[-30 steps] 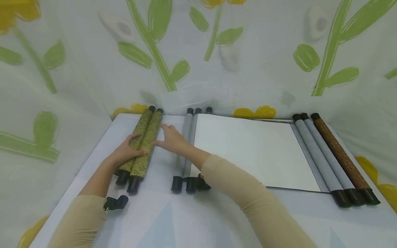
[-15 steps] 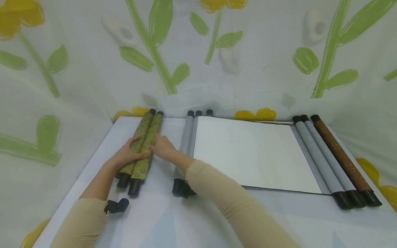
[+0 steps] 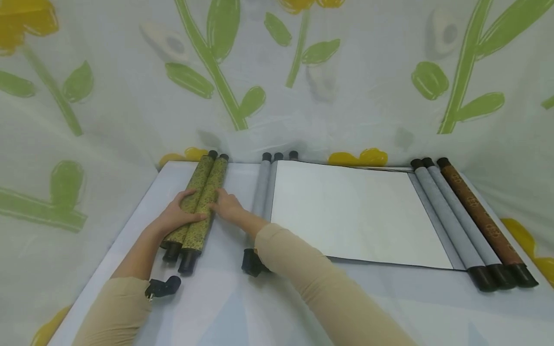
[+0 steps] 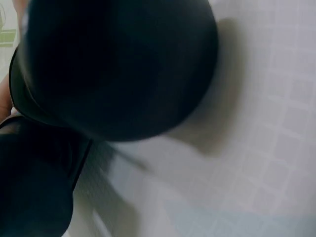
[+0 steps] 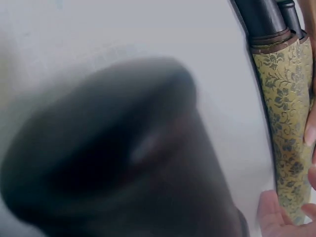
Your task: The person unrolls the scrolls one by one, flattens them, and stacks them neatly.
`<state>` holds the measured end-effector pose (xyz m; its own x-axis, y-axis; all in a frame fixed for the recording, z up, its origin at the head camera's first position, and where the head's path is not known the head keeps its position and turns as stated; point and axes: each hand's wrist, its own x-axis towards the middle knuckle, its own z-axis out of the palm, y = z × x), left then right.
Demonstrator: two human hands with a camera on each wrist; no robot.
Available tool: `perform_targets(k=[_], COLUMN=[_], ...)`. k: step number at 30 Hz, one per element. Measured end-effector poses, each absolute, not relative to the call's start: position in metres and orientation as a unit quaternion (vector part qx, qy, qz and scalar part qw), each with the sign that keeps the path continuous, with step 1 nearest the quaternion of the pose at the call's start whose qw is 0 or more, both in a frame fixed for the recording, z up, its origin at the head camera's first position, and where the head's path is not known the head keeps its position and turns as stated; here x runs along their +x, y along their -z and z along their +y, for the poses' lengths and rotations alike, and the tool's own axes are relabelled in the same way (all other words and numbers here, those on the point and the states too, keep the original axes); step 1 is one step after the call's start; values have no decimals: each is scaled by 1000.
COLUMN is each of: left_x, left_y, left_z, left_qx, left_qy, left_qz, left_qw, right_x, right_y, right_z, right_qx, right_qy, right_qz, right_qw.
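Note:
Two rolled-up scrolls in yellow-green patterned cloth lie side by side at the table's left in the head view, a left scroll point(image 3: 201, 177) and a right scroll point(image 3: 219, 174). Black knobs cap their ends. My left hand point(image 3: 175, 215) grips across both, thumb over the right scroll and fingers round the left one's outer side. On the right scroll's outer edge my right hand point(image 3: 229, 209) holds with thumb on top and fingers along the side; its fingers point(image 5: 271, 212) touch the flowered cloth in the right wrist view. Dark knobs point(image 4: 123, 64) fill much of the left wrist view, blurred.
A white sheet point(image 3: 346, 211) lies flat in the middle. Grey rolls point(image 3: 261, 187) flank its left side, partly behind my right sleeve. Beyond its right edge lie grey rolls point(image 3: 446, 221) and a brown patterned roll point(image 3: 480, 211). A flowered curtain point(image 3: 363, 110) hangs behind the table.
My right hand has moved left and down from just beside the right scroll onto its edge. The left hand keeps its grip on both scrolls.

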<state>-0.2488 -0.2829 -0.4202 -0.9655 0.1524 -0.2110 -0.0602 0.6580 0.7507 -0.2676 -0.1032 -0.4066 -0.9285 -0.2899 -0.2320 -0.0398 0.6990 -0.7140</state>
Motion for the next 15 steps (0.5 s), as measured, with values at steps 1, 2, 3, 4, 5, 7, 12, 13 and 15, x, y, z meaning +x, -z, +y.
perform_targets(k=[1, 2, 3, 4, 5, 7, 12, 13, 15], left_x=[-248, -247, -247, -247, -247, -248, -248, -248, -248], left_y=[420, 421, 421, 421, 421, 422, 421, 422, 424], left_z=[-283, -284, -284, -284, -284, -284, -286, -287, -288], left_qx=[26, 25, 27, 29, 33, 40, 43, 42, 38], left_qy=[-416, -420, -420, -420, -418, -414, -401, -401, -417], left_qz=[900, 898, 897, 897, 898, 900, 907, 907, 900], left_qw=[130, 131, 133, 134, 134, 132, 122, 121, 123], right_x=[-268, -269, -269, -269, -270, -270, -267, -266, -265], right_y=[408, 409, 410, 411, 411, 411, 410, 410, 410], right_z=[-104, -105, -106, -106, -107, -108, -110, -110, -112], right_qx=[-89, -89, -89, -90, -94, -99, -102, -103, -101], right_qy=[377, 377, 376, 376, 377, 388, 433, 439, 455], right_qz=[907, 907, 908, 908, 908, 903, 879, 877, 868], right_qw=[165, 164, 163, 161, 159, 159, 169, 170, 169])
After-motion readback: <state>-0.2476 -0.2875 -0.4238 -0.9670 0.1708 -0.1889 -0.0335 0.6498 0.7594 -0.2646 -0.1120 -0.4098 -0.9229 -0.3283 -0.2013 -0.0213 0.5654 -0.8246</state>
